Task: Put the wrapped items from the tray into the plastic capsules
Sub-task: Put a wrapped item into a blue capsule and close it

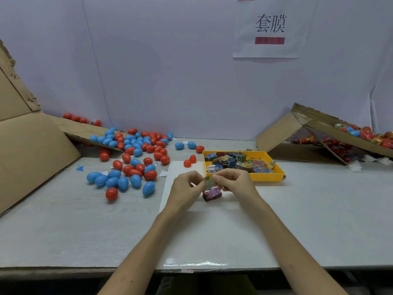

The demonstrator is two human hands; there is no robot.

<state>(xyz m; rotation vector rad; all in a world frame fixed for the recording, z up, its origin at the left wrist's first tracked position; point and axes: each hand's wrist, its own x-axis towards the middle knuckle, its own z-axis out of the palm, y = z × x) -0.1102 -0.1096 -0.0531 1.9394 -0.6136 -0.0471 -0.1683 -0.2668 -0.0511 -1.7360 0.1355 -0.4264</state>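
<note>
The green wrapped item (208,182) is pinched from both sides: the left hand (187,184) holds its left edge and the right hand (231,179) its right edge, fingers curled in and only the tips closed on the wrapper. It is held clear of the table (63,220), above the white sheet (212,231) and just near-left of the yellow tray (268,177).

Orientation: the item is seen nearly edge-on. Its long axis runs roughly up and down in the picture, top leaning slightly right. Whether it stands upright or tips away cannot be told, and no distinct leading end is made out.

A purple wrapped item (211,194) lies on the sheet directly beneath the hands, its long axis left to right with the right end a little farther.

Risks noted:
- The hold is a fingertip pinch on thin wrapper, so a slip is judged likely if one hand lets go to reach for a capsule.
- No capsule is in either hand. Two red capsule halves (190,161) lie apart from the hands, to the far left, so a reach is required.
- The closed capsules (131,158) on the left are egg-shaped and loose; a knock is judged liable to set them rolling.
- The item may need compacting before it fits a half, otherwise closure may be fouled.
</note>
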